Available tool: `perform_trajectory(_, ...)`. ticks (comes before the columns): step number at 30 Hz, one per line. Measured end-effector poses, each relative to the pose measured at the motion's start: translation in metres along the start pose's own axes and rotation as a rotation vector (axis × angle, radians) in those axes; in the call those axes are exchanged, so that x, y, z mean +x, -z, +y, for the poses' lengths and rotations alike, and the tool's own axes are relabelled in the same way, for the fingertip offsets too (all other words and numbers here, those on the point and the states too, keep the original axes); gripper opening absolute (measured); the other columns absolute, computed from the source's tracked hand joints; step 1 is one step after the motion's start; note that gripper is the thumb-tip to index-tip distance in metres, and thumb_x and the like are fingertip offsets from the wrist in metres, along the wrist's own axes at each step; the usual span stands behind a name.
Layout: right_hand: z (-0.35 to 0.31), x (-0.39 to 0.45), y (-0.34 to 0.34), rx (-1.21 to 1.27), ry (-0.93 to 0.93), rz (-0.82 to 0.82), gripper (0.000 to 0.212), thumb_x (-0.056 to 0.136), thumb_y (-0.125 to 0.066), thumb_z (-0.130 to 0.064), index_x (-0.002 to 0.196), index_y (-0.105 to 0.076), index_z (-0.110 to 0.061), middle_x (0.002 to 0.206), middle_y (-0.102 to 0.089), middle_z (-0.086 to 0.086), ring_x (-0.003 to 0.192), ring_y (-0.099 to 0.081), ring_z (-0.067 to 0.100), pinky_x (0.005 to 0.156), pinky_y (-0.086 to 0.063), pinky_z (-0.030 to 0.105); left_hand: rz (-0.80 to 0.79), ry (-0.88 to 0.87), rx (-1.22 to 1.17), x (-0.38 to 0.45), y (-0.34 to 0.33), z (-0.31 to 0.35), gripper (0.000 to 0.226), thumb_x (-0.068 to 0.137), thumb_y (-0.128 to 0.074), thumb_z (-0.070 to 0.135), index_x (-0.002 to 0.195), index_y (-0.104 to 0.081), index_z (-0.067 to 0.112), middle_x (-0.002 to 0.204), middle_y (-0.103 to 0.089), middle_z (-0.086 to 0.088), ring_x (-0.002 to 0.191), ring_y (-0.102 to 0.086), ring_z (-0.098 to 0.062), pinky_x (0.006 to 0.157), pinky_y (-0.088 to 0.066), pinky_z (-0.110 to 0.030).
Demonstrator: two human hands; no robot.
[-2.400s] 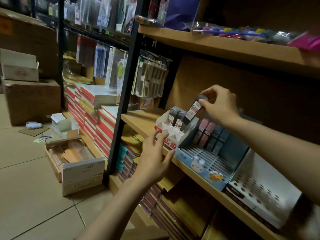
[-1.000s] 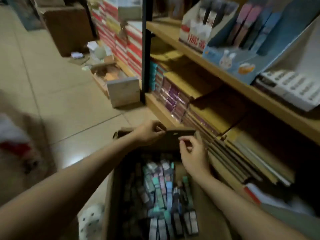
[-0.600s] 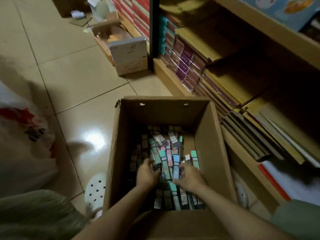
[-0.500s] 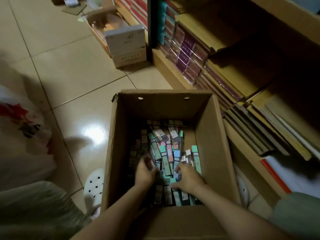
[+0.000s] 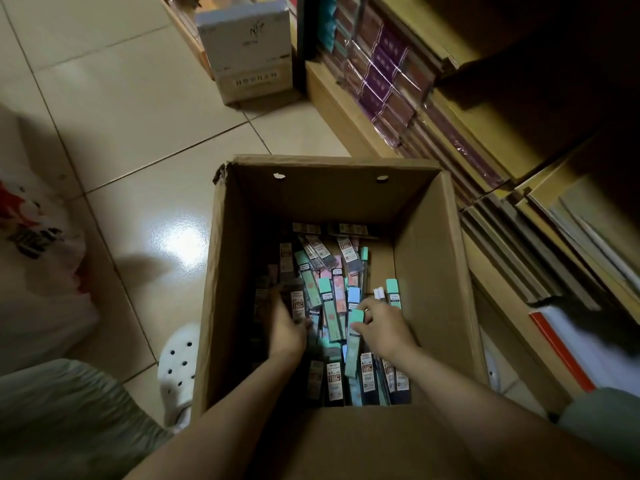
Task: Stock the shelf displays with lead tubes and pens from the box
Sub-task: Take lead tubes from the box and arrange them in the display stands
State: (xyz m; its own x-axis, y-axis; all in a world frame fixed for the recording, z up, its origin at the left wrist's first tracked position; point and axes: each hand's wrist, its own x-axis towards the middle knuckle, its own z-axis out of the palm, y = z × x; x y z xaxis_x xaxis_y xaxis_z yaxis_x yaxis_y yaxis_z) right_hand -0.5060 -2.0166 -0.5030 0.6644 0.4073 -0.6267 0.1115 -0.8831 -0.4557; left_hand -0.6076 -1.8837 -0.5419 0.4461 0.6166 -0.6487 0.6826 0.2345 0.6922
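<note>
Cardboard box (image 5: 433, 271) holding loose lead tubes (image 5: 332, 282); left hand (image 5: 285, 327) gripping a dark tube (image 5: 298, 304), right hand (image 5: 384, 329) pinching a green tube (image 5: 354, 341).

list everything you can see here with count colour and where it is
cardboard box: one, brown, open on the floor in the middle
lead tubes: many, mint green, pink, blue and dark, piled loose in the cardboard box
white carton: one, white and tan, on the floor at the top
shelf: one, wooden, low along the right
notebook stacks: many, purple, brown and yellow, on the shelf
plastic bag: one, white with red print, far left
clog shoe: one, white, left of the cardboard box
left hand: on dark tubes, grip unclear
right hand: fingers around a mint green tube
</note>
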Motion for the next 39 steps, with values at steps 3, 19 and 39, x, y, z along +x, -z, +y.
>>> perform_trajectory(3,-0.002,0.006,0.011,0.144,-0.03,0.078,0.029,0.092,-0.066,-0.014,0.12,-0.061,-0.012,0.078,-0.058,-0.005,0.062,-0.052,0.007,0.056,-0.044,0.02,0.01,-0.024,0.058,-0.003,0.0,0.005,0.075,0.09,-0.053,-0.008,0.152,-0.023,0.021,0.148,-0.041,-0.005,0.13,-0.046,-0.019,0.096,-0.041,-0.024)
perform_trajectory(19,-0.045,0.003,0.038,0.516,0.045,-0.01,0.04,0.092,-0.063,-0.007,0.13,-0.06,-0.019,0.11,-0.063,0.009,0.087,-0.069,0.02,0.073,-0.06,0.029,-0.491,0.055,-0.4,-0.028,0.007,0.038,0.018,0.093,-0.063,0.031,0.107,-0.06,0.02,0.092,-0.073,-0.005,0.081,-0.071,-0.022,0.073,-0.059,-0.043)
perform_trajectory(39,-0.014,0.062,0.024,0.163,-0.16,0.081,0.057,0.095,-0.06,-0.012,0.147,-0.036,-0.012,0.135,-0.056,0.012,0.121,-0.054,0.03,0.103,-0.046,0.044,-0.327,0.104,-0.245,0.005,0.006,0.031,0.035,0.091,-0.064,0.006,0.122,-0.051,0.014,0.11,-0.068,-0.013,0.1,-0.067,-0.03,0.08,-0.057,-0.043)
